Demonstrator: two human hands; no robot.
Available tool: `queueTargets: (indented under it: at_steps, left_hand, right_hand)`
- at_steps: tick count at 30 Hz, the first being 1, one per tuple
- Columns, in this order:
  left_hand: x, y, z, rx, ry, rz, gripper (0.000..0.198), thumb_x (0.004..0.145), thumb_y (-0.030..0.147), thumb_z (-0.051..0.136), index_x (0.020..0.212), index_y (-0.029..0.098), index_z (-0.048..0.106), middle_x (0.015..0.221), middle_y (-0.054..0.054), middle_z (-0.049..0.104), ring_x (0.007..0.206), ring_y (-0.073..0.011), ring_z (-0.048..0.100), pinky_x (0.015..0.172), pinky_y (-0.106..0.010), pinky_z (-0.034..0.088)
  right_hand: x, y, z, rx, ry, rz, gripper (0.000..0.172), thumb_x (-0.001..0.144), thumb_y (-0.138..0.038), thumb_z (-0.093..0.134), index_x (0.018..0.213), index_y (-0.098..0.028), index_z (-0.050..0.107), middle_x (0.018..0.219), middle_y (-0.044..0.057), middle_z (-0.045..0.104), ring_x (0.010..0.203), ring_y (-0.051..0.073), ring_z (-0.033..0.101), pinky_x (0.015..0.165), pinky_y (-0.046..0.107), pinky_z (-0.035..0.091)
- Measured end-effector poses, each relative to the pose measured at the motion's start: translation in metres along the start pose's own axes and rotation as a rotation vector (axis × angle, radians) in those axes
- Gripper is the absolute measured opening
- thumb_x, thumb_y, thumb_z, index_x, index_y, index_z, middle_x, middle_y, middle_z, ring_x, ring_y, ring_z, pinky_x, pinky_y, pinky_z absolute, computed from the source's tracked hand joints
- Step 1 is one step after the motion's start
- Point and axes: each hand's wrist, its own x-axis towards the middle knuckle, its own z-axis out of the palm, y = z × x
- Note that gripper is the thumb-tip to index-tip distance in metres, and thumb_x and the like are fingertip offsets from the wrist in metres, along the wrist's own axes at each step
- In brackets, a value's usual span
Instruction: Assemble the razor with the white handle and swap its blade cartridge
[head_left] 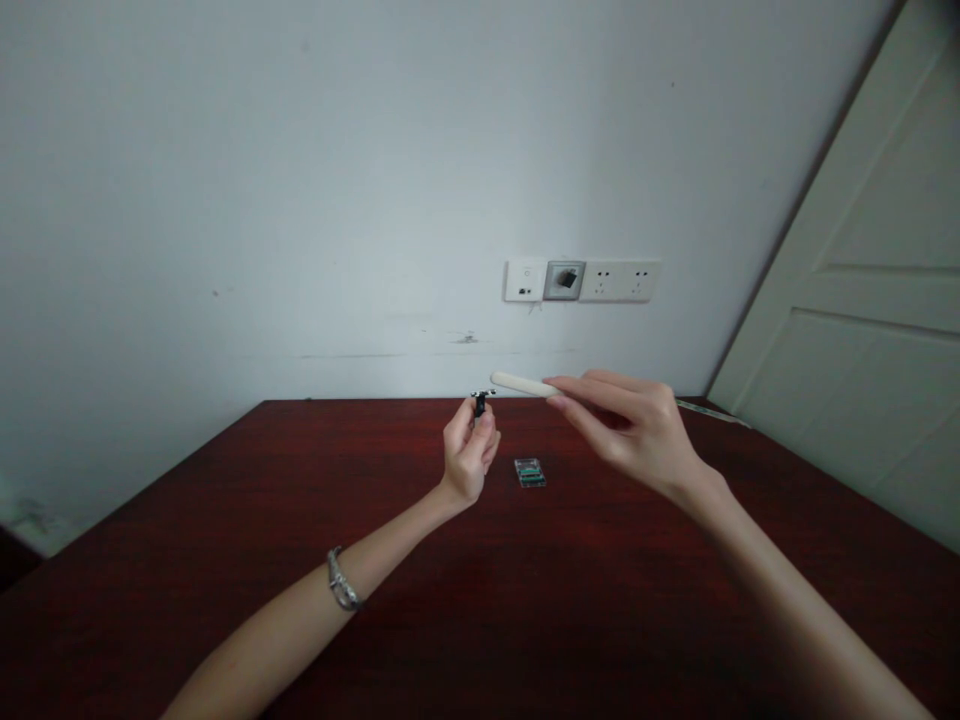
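My left hand (pixel 466 455) is closed round a small black T-shaped piece (pixel 480 404) with a thin, light-speckled top bar. That piece stands upright above the thumb; its exact kind is too small to make out. My right hand (pixel 630 415) pinches a slim white stick with a rounded end (pixel 521 384) between thumb and fingers. The stick points left, its tip close to the right end of the black piece's bar. Whether the two touch, I cannot tell. Below and between my hands, a small clear flat case (pixel 530 473) with green inside lies on the table.
The dark red wooden table (pixel 420 620) meets a pale wall (pixel 337 180) at its far edge. Sockets and a switch panel (pixel 582 281) are fixed to the wall. A white panelled door (pixel 877 330) stands at right, with a thin pale strip (pixel 712 412) near the table's back right edge.
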Motion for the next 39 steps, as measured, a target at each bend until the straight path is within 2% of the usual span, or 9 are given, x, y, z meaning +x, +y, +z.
queueTargets:
  at_steps: [5,9,13,18,22,26,30,35,39]
  left_hand:
    - [0.001,-0.003,-0.004,0.026,-0.029,0.025,0.025,0.087,0.035,0.054,0.074,0.017,0.042,0.052,0.009,0.027,0.035,-0.0012,0.022,0.031,-0.013,0.016]
    - [0.0,-0.004,-0.005,0.052,-0.048,0.034,0.025,0.088,0.035,0.052,0.074,0.016,0.043,0.052,0.009,0.028,0.035,-0.0009,0.021,0.032,-0.014,0.016]
    - [0.0,-0.005,-0.005,0.059,-0.064,0.05,0.024,0.088,0.035,0.052,0.076,0.017,0.043,0.052,0.009,0.027,0.035,-0.0011,0.022,0.032,-0.014,0.016]
    - [-0.001,-0.007,-0.005,0.05,-0.07,0.036,0.025,0.089,0.035,0.051,0.074,0.017,0.043,0.053,0.009,0.027,0.036,-0.0012,0.02,0.032,-0.015,0.015]
    - [-0.001,-0.008,-0.005,0.033,-0.093,0.033,0.024,0.088,0.035,0.052,0.075,0.017,0.043,0.054,0.009,0.027,0.036,-0.0013,0.021,0.032,-0.016,0.015]
    - [-0.003,-0.008,-0.005,0.029,-0.135,0.011,0.024,0.089,0.035,0.051,0.075,0.016,0.043,0.053,0.009,0.026,0.036,-0.0013,0.02,0.033,-0.016,0.014]
    - [-0.006,-0.007,-0.004,0.034,-0.156,-0.014,0.024,0.088,0.036,0.051,0.076,0.016,0.043,0.053,0.009,0.026,0.035,-0.0014,0.021,0.033,-0.016,0.013]
    - [-0.007,-0.008,-0.002,0.029,-0.161,-0.036,0.025,0.088,0.038,0.051,0.076,0.017,0.043,0.052,0.009,0.027,0.035,-0.0014,0.02,0.033,-0.016,0.014]
    - [-0.006,-0.009,-0.002,0.052,-0.147,0.002,0.025,0.087,0.039,0.052,0.078,0.016,0.045,0.051,0.009,0.026,0.035,-0.0019,0.021,0.033,-0.017,0.013]
  right_hand:
    - [0.002,-0.001,-0.007,0.051,-0.163,-0.003,0.026,0.088,-0.029,0.053,0.098,-0.015,0.072,0.069,0.004,0.066,0.053,0.01,0.051,0.053,0.025,0.038]
    - [0.002,-0.002,-0.012,0.06,-0.146,0.048,0.027,0.088,-0.03,0.053,0.098,-0.014,0.072,0.069,0.005,0.066,0.053,0.011,0.052,0.054,0.025,0.038]
    - [0.003,-0.001,-0.012,0.091,-0.249,0.013,0.028,0.089,-0.032,0.051,0.099,-0.016,0.072,0.068,0.004,0.066,0.054,0.011,0.053,0.054,0.025,0.038]
    - [0.003,0.001,-0.013,0.103,-0.181,0.046,0.028,0.088,-0.031,0.052,0.098,-0.014,0.072,0.069,0.005,0.067,0.055,0.011,0.054,0.054,0.025,0.039]
    - [0.003,0.0,-0.018,0.133,-0.267,0.024,0.026,0.088,-0.031,0.053,0.096,-0.016,0.072,0.068,0.004,0.066,0.056,0.012,0.054,0.055,0.025,0.04]
    - [0.004,0.0,-0.023,0.141,-0.229,0.054,0.026,0.088,-0.031,0.053,0.095,-0.016,0.072,0.07,0.005,0.067,0.057,0.013,0.055,0.056,0.026,0.041]
    - [0.006,-0.001,-0.026,0.209,-0.336,0.041,0.025,0.088,-0.032,0.054,0.096,-0.018,0.072,0.073,0.004,0.069,0.059,0.012,0.057,0.057,0.025,0.043]
    - [0.006,0.0,-0.023,0.21,-0.278,0.069,0.027,0.088,-0.033,0.053,0.098,-0.017,0.072,0.074,0.005,0.07,0.061,0.013,0.058,0.059,0.026,0.044]
    - [0.006,0.0,-0.02,0.22,-0.372,0.003,0.027,0.089,-0.033,0.052,0.102,-0.019,0.071,0.077,0.006,0.071,0.06,0.013,0.058,0.058,0.026,0.043]
